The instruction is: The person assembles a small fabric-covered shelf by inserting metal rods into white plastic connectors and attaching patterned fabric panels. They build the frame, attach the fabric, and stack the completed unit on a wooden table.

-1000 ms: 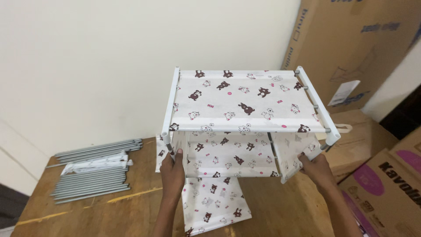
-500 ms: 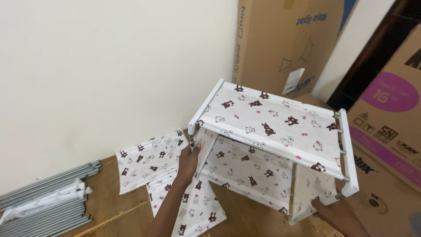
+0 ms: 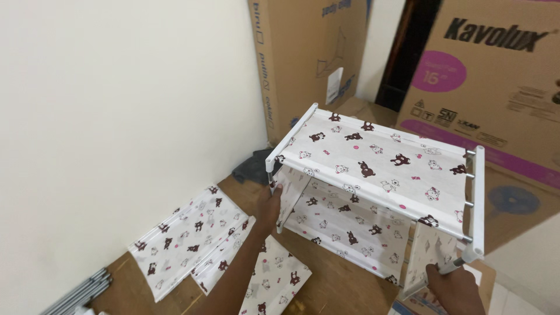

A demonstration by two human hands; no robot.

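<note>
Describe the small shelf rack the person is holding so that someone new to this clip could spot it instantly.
Start at the tall brown cardboard boxes against the wall. In front of them stands the white-framed rack with bear-printed fabric shelves, gripped by the left hand and right hand. Unlike the flat bear-printed fabric panels on the floor, it stands assembled.

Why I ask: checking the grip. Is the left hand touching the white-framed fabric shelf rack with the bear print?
Touching. The head view shows the left hand with its fingers wrapped around the near-left corner post of the white-framed fabric shelf rack.
</note>
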